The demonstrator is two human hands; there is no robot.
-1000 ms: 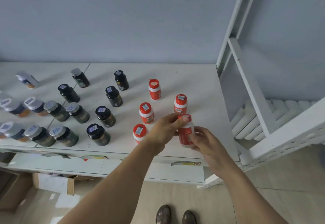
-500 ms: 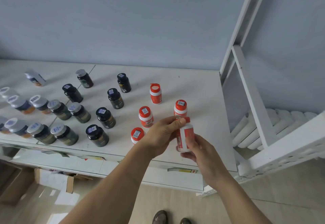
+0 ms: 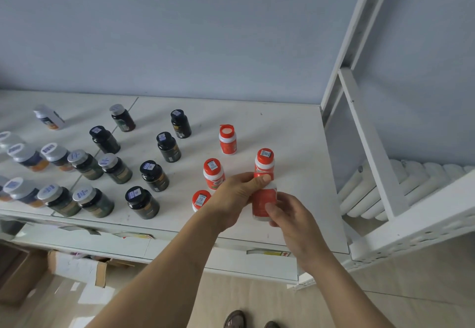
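The left hand (image 3: 236, 194) still pinched the top of the bottle (image 3: 263, 203) while the right hand (image 3: 290, 214) gripped its body, which had turned between them, so the cap was probably being twisted.

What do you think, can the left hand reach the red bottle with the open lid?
Probably yes, once it lets go: the left hand grips the top of the held bottle, but nothing blocks the way to the open-lid bottle.
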